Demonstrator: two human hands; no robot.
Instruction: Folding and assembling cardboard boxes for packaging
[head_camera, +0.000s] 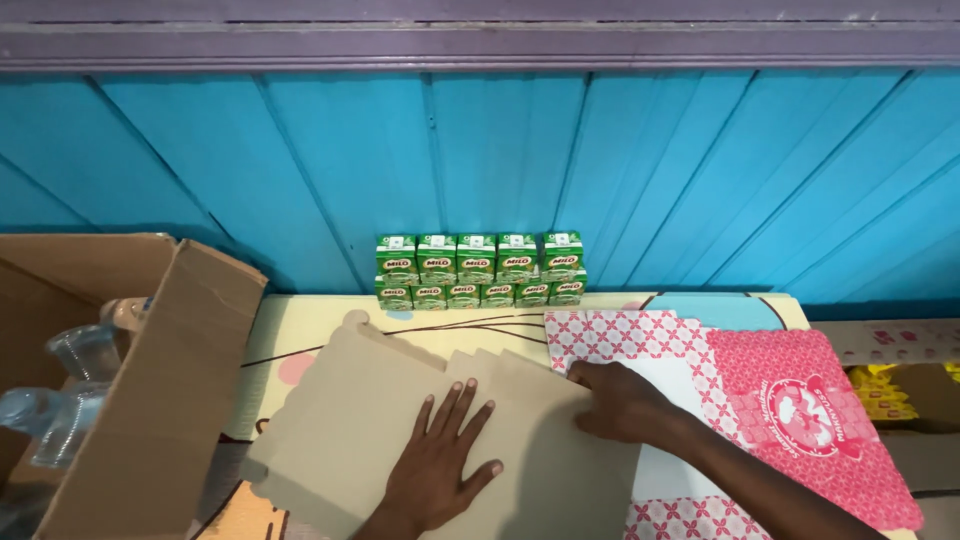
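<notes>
My left hand (440, 465) lies flat, fingers spread, on a flattened brown cardboard sheet (370, 400) with scalloped edges. My right hand (620, 400) rests at that sheet's right edge, fingers curled over it, where it meets a flattened red and white patterned carton (790, 400). Small green drink cartons (478, 270) stand in two stacked rows against the blue wall, well beyond both hands.
An open brown cardboard box (170, 400) at the left holds clear plastic bottles (75, 390). At the right edge another box holds yellow packets (885, 395). A pale patterned mat (320, 330) covers the surface. The blue plank wall (500, 160) closes the back.
</notes>
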